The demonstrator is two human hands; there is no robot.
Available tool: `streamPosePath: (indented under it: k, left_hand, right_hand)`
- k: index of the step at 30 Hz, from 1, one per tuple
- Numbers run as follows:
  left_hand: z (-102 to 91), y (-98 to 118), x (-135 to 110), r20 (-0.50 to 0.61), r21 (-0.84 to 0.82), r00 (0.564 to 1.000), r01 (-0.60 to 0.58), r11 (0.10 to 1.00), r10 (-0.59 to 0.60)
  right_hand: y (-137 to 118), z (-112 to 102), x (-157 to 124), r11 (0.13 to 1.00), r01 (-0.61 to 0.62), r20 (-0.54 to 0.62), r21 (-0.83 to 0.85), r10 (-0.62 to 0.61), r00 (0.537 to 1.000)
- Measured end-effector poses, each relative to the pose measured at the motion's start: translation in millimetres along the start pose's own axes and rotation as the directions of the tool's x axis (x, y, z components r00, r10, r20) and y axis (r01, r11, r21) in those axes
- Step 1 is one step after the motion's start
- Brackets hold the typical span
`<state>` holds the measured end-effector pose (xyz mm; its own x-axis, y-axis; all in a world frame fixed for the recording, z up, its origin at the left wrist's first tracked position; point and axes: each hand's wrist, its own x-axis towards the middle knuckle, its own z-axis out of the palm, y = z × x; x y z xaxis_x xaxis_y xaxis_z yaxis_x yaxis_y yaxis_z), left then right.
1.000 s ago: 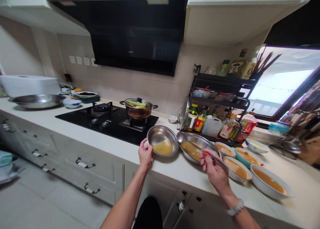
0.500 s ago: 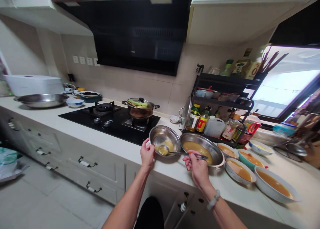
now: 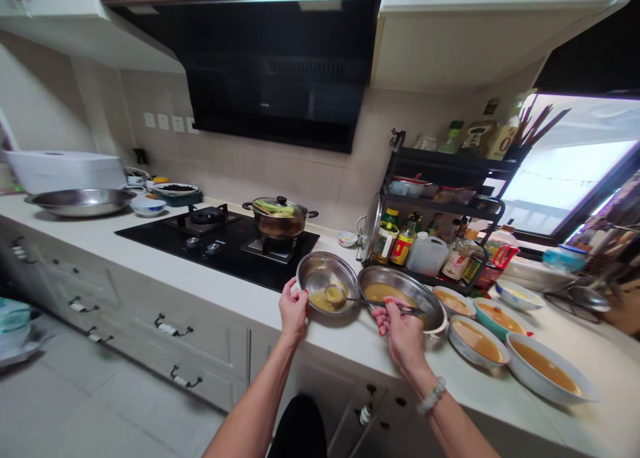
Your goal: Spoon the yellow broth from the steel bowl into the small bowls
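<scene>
A steel bowl [image 3: 320,266] stands tilted at the counter's front edge, its near left rim pinched by my left hand [image 3: 293,308]. Yellowish liquid lies in the bottom of it. My right hand [image 3: 401,325] is closed around the handle of a ladle [image 3: 336,294], whose scoop rests in that liquid. Under my right hand is a larger steel basin [image 3: 425,298] with more yellowish liquid, partly hidden by the hand. To its right sit several bowls of orange-brown liquid, among them a white oval bowl [image 3: 523,371] and a green bowl [image 3: 493,325].
Behind the bowl is a black gas hob [image 3: 235,245] carrying a lidded pot [image 3: 280,226]. A black rack [image 3: 443,201] of bottles stands against the wall. At the far left are a wide steel pan [image 3: 83,201] and a white box [image 3: 65,168]. A range hood [image 3: 270,65] hangs above.
The ladle's scoop has moved slightly to the right and up within the steel bowl. My right hand has shifted a little right with the handle. The left hand keeps its grip on the rim.
</scene>
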<state>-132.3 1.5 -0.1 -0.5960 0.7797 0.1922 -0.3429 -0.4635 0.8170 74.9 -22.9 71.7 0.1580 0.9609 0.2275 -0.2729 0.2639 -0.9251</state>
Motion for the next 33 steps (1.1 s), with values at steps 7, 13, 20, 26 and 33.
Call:
streamPosePath:
  k: [7, 13, 20, 26, 33]
  left_hand:
    - [0.4, 2, -1, 0.002, 0.014, 1.0, 0.005, 1.0, -0.005]
    - [-0.4, 0, 0, 0.009, 0.008, 1.0, 0.005, 1.0, -0.005]
    - [-0.6, 0, 0, 0.006, 0.016, 1.0, 0.001, 1.0, -0.001]
    - [-2.3, -4, 2, 0.009, 0.026, 1.0, -0.007, 1.0, 0.007]
    - [-2.7, -4, 2, 0.013, 0.027, 1.0, -0.008, 1.0, 0.008]
  right_hand:
    - [-16, -1, 0, 0.999, -0.018, -0.035, 0.042, 0.019, 0.999]
    - [-37, -17, 6, 0.999, 0.011, -0.084, 0.03, -0.009, 0.996]
    - [-54, -58, 21, 0.992, 0.109, -0.18, -0.064, -0.119, 0.976]
    - [-47, -89, 20, 0.836, 0.328, 0.003, -0.44, -0.363, 0.932]
    - [-36, -94, 6, 0.51, 0.654, 0.36, -0.558, -0.561, 0.745]
